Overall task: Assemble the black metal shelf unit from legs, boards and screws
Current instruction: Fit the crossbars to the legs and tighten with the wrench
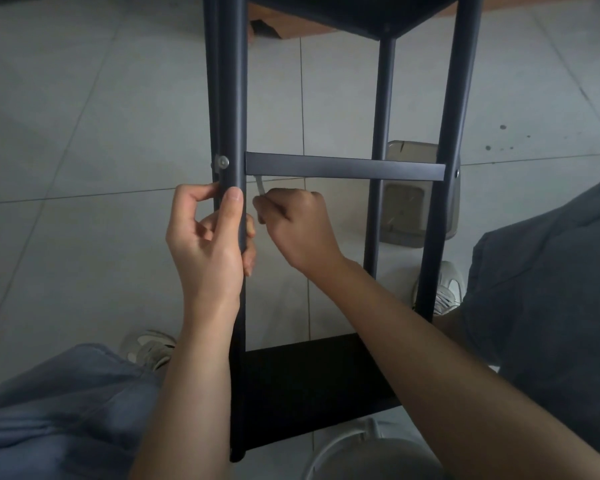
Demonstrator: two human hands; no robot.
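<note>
Hands both busy on shelf unit (343, 202) lying over tiled floor (84, 133): left hand (210, 237) wrapped round near leg (234, 116), right hand (297, 225) pinching pale tool (260, 184) under crossbar (343, 166). Tool tip hidden behind bar. Boards cut off at top and bottom. Screw (221, 162) seated in leg. Translucent container (416, 195) behind legs, contents unclear.

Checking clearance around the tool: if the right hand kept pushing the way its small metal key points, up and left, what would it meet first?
Most likely the underside of the black crossbar, where it joins the left leg. The right hand holds the key, whose tip already disappears beneath the bar; depth is uncertain.
</note>
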